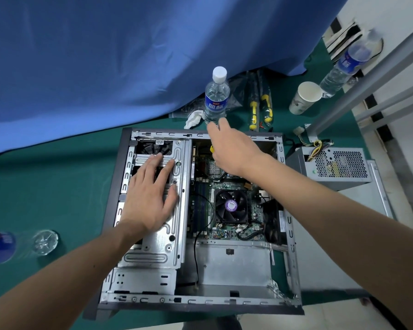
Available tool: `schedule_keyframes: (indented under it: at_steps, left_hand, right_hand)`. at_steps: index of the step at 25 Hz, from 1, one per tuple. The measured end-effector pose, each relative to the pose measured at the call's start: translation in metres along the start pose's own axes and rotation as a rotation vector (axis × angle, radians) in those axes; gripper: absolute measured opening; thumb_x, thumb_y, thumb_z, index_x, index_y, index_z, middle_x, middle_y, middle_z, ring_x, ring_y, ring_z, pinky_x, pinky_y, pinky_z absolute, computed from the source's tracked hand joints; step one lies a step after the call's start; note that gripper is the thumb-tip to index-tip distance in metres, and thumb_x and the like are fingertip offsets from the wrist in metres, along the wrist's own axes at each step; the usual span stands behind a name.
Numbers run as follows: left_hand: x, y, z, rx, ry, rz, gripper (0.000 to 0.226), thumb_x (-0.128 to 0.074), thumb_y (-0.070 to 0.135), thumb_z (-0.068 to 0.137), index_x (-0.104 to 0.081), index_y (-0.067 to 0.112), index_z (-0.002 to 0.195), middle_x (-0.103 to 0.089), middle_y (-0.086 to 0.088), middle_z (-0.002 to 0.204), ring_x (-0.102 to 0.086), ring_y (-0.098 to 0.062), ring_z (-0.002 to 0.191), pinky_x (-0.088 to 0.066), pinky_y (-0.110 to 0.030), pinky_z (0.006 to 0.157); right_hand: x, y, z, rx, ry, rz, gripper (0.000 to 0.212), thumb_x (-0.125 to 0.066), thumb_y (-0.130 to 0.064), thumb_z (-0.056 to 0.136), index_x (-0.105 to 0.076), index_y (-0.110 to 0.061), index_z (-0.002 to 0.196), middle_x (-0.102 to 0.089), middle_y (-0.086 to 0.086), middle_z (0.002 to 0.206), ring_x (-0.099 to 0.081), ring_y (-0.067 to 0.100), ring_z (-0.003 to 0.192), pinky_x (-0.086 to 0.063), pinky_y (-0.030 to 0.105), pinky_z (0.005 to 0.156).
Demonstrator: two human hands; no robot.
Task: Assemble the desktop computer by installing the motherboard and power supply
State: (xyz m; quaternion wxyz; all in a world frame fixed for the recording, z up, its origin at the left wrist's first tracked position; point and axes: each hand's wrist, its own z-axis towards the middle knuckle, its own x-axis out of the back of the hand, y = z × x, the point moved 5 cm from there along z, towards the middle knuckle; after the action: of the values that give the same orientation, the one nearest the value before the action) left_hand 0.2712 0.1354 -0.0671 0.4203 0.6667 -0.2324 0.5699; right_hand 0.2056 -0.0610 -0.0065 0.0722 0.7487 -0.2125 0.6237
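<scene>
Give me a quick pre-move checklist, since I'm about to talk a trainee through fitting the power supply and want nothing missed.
1. Green motherboard seated inside the open grey metal computer case: ok, it lies flat in the case.
2. Grey perforated power supply box at hand: ok, it sits outside the case on its right side, not yet installed.
3. Case steadied: ok, left hand rests flat on the silver drive cage.
4. Tool in hand: cannot tell; right hand hides all but a yellow tip.
5. Motherboard screws tight: cannot tell.
6. Liquids clear of the electronics: not ok, the clear water bottle with blue label stands at the case's far edge.
</scene>
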Motion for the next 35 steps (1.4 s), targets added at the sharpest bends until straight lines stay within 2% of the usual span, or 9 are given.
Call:
schedule_keyframes:
  at_steps: [4, 8, 11, 13, 15, 20, 25, 29, 35]
  left_hand:
    - [0.001, 0.001, 0.0, -0.002, -0.007, 0.011, 0.057, -0.034, 0.043, 0.096, -0.037, 0.021, 0.148, -0.028, -0.008, 0.154, -0.023, -0.025, 0.144, -0.03, -0.049, 0.112]
    - [0.001, 0.001, 0.0, 0.001, -0.013, 0.007, 0.057, -0.035, 0.043, 0.095, -0.037, 0.02, 0.148, -0.029, -0.008, 0.154, -0.024, -0.026, 0.144, -0.03, -0.05, 0.112]
    - [0.001, 0.001, 0.0, 0.008, -0.025, 0.011, 0.057, -0.036, 0.042, 0.095, -0.036, 0.021, 0.148, -0.028, -0.008, 0.154, -0.023, -0.025, 0.144, -0.03, -0.05, 0.112]
    - [0.001, 0.001, 0.001, 0.011, -0.023, 0.013, 0.057, -0.036, 0.042, 0.095, -0.036, 0.021, 0.148, -0.028, -0.009, 0.154, -0.023, -0.025, 0.145, -0.03, -0.049, 0.112]
    - [0.0, 0.001, 0.001, 0.011, -0.027, 0.017, 0.057, -0.036, 0.042, 0.095, -0.036, 0.021, 0.148, -0.028, -0.009, 0.155, -0.022, -0.025, 0.145, -0.029, -0.048, 0.113]
    - [0.001, 0.001, 0.001, 0.008, -0.023, 0.021, 0.058, -0.036, 0.042, 0.095, -0.035, 0.021, 0.149, -0.029, -0.01, 0.155, -0.019, -0.024, 0.146, -0.021, -0.043, 0.115]
    - [0.0, 0.001, 0.001, 0.01, -0.048, 0.032, 0.058, -0.031, 0.044, 0.096, -0.032, 0.022, 0.15, -0.026, -0.009, 0.157, -0.015, -0.023, 0.148, -0.019, -0.044, 0.116]
    - [0.0, 0.001, 0.0, 0.015, -0.072, 0.023, 0.059, -0.029, 0.044, 0.097, -0.03, 0.022, 0.151, -0.023, -0.009, 0.159, -0.012, -0.023, 0.149, -0.02, -0.047, 0.118]
    - [0.001, 0.002, 0.001, 0.009, -0.072, 0.021, 0.059, -0.029, 0.043, 0.097, -0.03, 0.022, 0.151, -0.024, -0.01, 0.159, -0.012, -0.023, 0.149, -0.016, -0.044, 0.118]
  right_hand:
    - [0.002, 0.003, 0.002, -0.09, 0.124, -0.188, 0.028, -0.045, -0.035, 0.103, -0.05, -0.009, 0.109, -0.062, 0.012, 0.1, -0.062, 0.03, 0.077, -0.034, 0.035, 0.056]
    - [0.001, -0.004, 0.007, -0.074, 0.042, 0.064, 0.03, -0.054, -0.02, 0.094, -0.043, -0.008, 0.12, -0.042, 0.016, 0.121, -0.054, 0.034, 0.092, -0.037, 0.038, 0.065]
    - [0.0, -0.01, 0.004, 0.016, 0.028, -0.027, 0.034, -0.054, -0.01, 0.093, -0.04, -0.014, 0.123, -0.045, 0.014, 0.117, -0.05, 0.029, 0.071, -0.036, 0.037, 0.056]
    - [0.002, -0.009, 0.002, -0.046, 0.09, -0.152, 0.022, -0.048, -0.027, 0.102, -0.044, -0.013, 0.118, -0.054, 0.013, 0.107, -0.044, 0.026, 0.059, -0.033, 0.034, 0.051]
    - [0.001, -0.007, 0.001, -0.134, 0.082, -0.17, 0.028, -0.038, -0.036, 0.105, -0.044, -0.012, 0.118, -0.055, 0.014, 0.104, -0.042, 0.027, 0.06, -0.032, 0.034, 0.052]
    - [0.0, -0.006, 0.0, -0.044, -0.019, 0.121, 0.023, -0.052, -0.009, 0.093, -0.037, -0.014, 0.11, -0.037, 0.013, 0.113, -0.045, 0.03, 0.068, -0.033, 0.037, 0.056]
    - [-0.003, 0.006, -0.015, -0.263, 0.054, -0.13, 0.035, -0.034, -0.042, 0.105, -0.047, -0.011, 0.116, -0.056, 0.011, 0.106, -0.06, 0.031, 0.073, -0.036, 0.033, 0.053]
    - [-0.001, 0.017, -0.015, -0.24, -0.013, 0.244, 0.024, -0.052, -0.019, 0.095, -0.04, -0.015, 0.116, -0.039, 0.009, 0.114, -0.048, 0.021, 0.064, -0.037, 0.035, 0.056]
    - [-0.002, 0.0, -0.012, -0.309, -0.039, -0.048, 0.038, -0.033, -0.044, 0.105, -0.045, -0.01, 0.118, -0.054, 0.011, 0.096, -0.059, 0.032, 0.078, -0.038, 0.036, 0.058]
